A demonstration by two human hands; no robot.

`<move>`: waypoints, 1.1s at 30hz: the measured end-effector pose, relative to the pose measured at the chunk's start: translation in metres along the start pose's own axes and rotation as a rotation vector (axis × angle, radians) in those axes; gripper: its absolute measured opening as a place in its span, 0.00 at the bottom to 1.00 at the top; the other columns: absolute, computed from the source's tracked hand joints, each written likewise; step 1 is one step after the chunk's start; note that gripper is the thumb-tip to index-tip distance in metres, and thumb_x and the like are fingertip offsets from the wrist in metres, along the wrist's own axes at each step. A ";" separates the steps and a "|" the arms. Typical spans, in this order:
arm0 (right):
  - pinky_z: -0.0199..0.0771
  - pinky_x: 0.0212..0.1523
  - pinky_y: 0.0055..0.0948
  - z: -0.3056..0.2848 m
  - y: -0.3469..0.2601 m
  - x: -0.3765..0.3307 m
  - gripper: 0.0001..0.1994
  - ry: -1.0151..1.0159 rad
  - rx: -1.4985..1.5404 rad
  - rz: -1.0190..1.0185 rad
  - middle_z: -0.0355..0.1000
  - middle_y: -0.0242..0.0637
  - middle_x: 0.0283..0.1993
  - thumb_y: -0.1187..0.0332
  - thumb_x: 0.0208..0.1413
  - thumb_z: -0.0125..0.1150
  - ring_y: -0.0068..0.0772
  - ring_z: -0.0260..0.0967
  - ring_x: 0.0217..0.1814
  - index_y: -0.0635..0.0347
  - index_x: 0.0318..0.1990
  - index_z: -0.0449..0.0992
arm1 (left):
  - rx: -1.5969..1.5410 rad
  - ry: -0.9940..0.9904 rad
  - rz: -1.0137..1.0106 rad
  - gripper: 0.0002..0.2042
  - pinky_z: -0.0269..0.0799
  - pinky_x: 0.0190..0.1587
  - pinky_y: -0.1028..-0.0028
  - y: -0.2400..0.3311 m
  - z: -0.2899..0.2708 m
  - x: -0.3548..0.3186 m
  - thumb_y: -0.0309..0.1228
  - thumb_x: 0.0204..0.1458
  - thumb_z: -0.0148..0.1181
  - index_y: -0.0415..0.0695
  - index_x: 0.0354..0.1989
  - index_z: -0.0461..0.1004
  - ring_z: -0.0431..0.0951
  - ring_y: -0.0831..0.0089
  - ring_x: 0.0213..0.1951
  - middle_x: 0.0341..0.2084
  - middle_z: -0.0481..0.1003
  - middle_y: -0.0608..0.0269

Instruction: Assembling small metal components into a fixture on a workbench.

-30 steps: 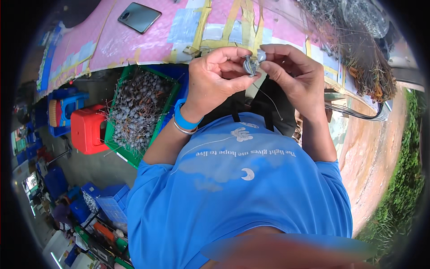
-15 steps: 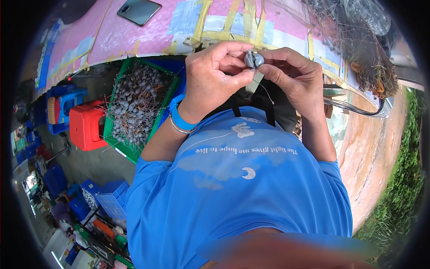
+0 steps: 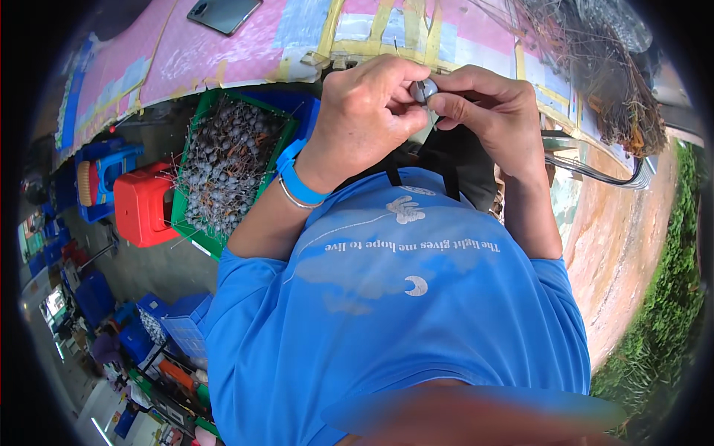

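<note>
Between my two hands, at the table's near edge, is a small grey round ball [image 3: 423, 91] with a dark slit in it. My left hand [image 3: 364, 104], with a blue band at the wrist, is closed with thumb and forefinger against the ball's left side. My right hand [image 3: 492, 111] pinches the ball from the right. A thin wire [image 3: 396, 47] sticks up just above my left fingers; whether it joins the ball is hidden. To the left, a green crate [image 3: 178, 212] is heaped with similar grey balls [image 3: 227, 160] on thin wires.
A taped pink table top [image 3: 216, 63] spans the far side, with a phone [image 3: 224, 13] on it. At its right lie a bundle of thin brown strands [image 3: 621, 97] and dark wires [image 3: 595, 172]. Red [image 3: 141, 208] and blue stools [image 3: 110, 182] stand left of the crate.
Both hands have shifted slightly upward with the ball. The ball has turned between the fingers, and the wire that hung below it now shows no more there; one sticks up above my left hand.
</note>
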State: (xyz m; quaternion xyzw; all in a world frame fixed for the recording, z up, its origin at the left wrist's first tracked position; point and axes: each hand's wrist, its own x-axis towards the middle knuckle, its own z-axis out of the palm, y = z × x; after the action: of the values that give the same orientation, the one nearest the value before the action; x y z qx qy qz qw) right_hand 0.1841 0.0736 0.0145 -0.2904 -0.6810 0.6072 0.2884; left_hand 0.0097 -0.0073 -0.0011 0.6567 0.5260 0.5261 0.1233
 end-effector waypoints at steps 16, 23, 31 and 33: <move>0.70 0.54 0.27 -0.008 0.045 0.016 0.16 -0.146 0.564 0.072 0.76 0.37 0.46 0.67 0.62 0.59 0.27 0.72 0.49 0.66 0.53 0.75 | -0.354 -0.043 -0.165 0.21 0.79 0.36 0.78 -0.010 0.002 0.006 0.15 0.42 0.62 0.44 0.47 0.80 0.83 0.75 0.34 0.45 0.80 0.52; 0.73 0.51 0.29 -0.002 0.037 0.020 0.16 -0.162 0.555 -0.090 0.74 0.42 0.46 0.64 0.64 0.55 0.31 0.73 0.47 0.69 0.51 0.72 | -0.275 -0.026 -0.257 0.23 0.80 0.34 0.77 0.009 0.003 0.012 0.19 0.42 0.67 0.41 0.51 0.76 0.83 0.76 0.31 0.32 0.82 0.60; 0.71 0.54 0.29 0.014 0.045 0.018 0.10 0.078 0.569 -0.071 0.75 0.39 0.47 0.72 0.62 0.58 0.29 0.72 0.50 0.66 0.48 0.75 | -0.339 0.120 -0.159 0.15 0.81 0.39 0.76 -0.012 0.008 0.000 0.16 0.45 0.67 0.35 0.44 0.77 0.82 0.72 0.36 0.38 0.79 0.58; 0.70 0.55 0.30 0.013 0.049 0.017 0.10 0.034 0.418 -0.240 0.75 0.38 0.48 0.75 0.59 0.60 0.28 0.72 0.50 0.66 0.47 0.75 | -0.290 0.093 -0.135 0.13 0.81 0.43 0.76 -0.019 0.001 -0.004 0.13 0.47 0.65 0.32 0.42 0.76 0.82 0.70 0.42 0.44 0.78 0.56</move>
State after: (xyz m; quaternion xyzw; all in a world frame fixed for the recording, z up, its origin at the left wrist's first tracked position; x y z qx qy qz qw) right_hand 0.1656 0.0825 -0.0343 -0.1517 -0.5652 0.6914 0.4236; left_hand 0.0001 -0.0022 -0.0172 0.5701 0.4925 0.6171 0.2273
